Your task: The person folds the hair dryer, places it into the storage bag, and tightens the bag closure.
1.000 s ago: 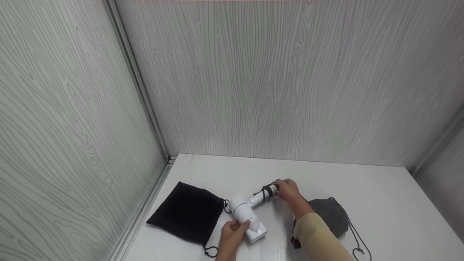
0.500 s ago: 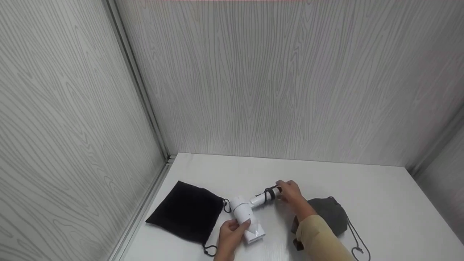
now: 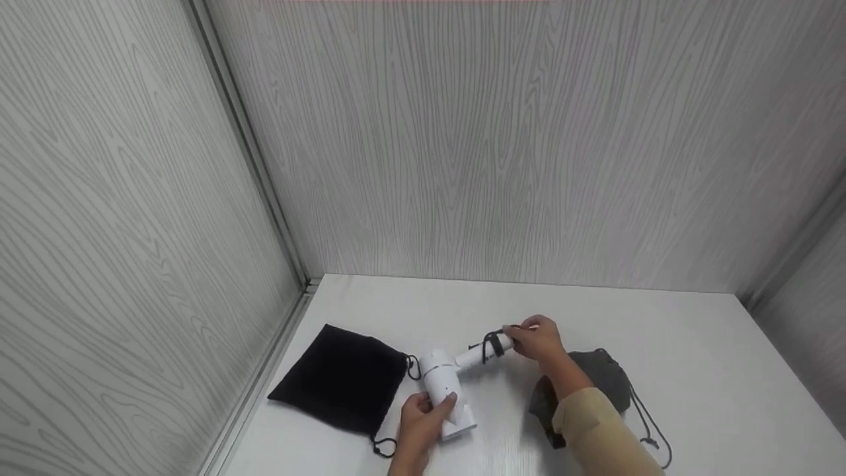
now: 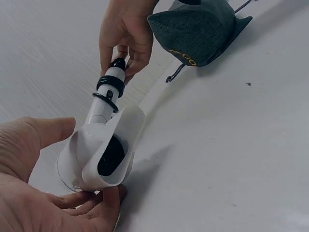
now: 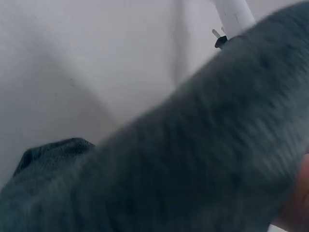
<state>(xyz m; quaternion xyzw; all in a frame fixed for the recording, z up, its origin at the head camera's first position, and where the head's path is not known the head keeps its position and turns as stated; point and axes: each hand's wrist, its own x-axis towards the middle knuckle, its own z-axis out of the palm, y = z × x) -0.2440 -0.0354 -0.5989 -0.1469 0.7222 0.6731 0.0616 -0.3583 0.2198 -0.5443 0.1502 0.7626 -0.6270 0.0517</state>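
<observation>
On tbl. (image 3: pixel 700 357), near side, nozzle (image 3: pixel 462 421) of white dryer (image 3: pixel 442 380) is swinging slightly L vs. 1 s ago, handle (image 3: pixel 471 357) edging R; unit apparently being turned, i.e. handling ongoing. L hand (image 3: pixel 420 423) is gripping its body, thumb on top. Just left, black pouch (image 3: pixel 344 380) is lying flat; R forearm (image 3: pixel 568 375) is crossing above grey pouch (image 3: pixel 605 380), contact unclear. Farther out, R hand (image 3: pixel 540 338) is pinching handle's far end, past wrapped cord (image 3: pixel 494 345).

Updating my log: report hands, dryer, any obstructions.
Left hand grips hair dryer; right hand holds handle tip. Black cord round handle. Gray pouch beside right forearm.
</observation>
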